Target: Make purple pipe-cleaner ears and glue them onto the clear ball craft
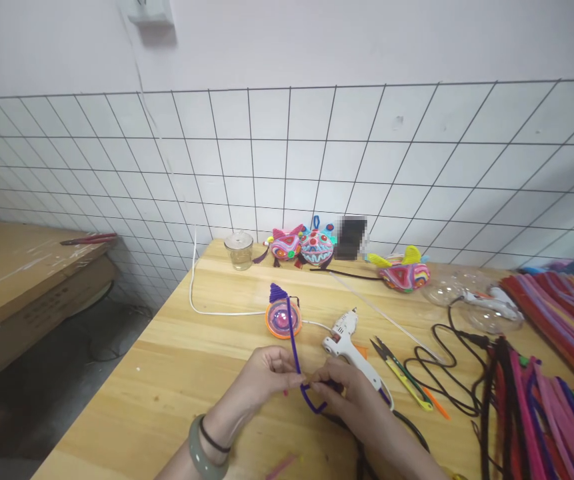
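Observation:
A purple pipe cleaner (pixel 293 341) runs between my two hands near the front of the wooden table. My left hand (pixel 271 375) pinches it between thumb and fingers. Just to the right, my right hand (pixel 341 393) is closed on the same pipe cleaner, which bends into an angled loop below the fingertips. Beyond the hands lies a round orange-rimmed piece (pixel 283 321) with purple rings. A purple zigzag-folded triangle (pixel 278 292) appears at its upper edge; whether it joins the strand I cannot tell. A white glue gun (pixel 351 347) lies right of these.
Yellow-handled snips (pixel 404 377) and tangled black cord (pixel 449 363) lie to the right. Bundled pipe cleaners (pixel 541 413) fill the right side. Colourful fish-like ornaments (pixel 317 247) and a lidded glass (pixel 239 252) stand along the back. A cardboard box (pixel 21 280) is at left.

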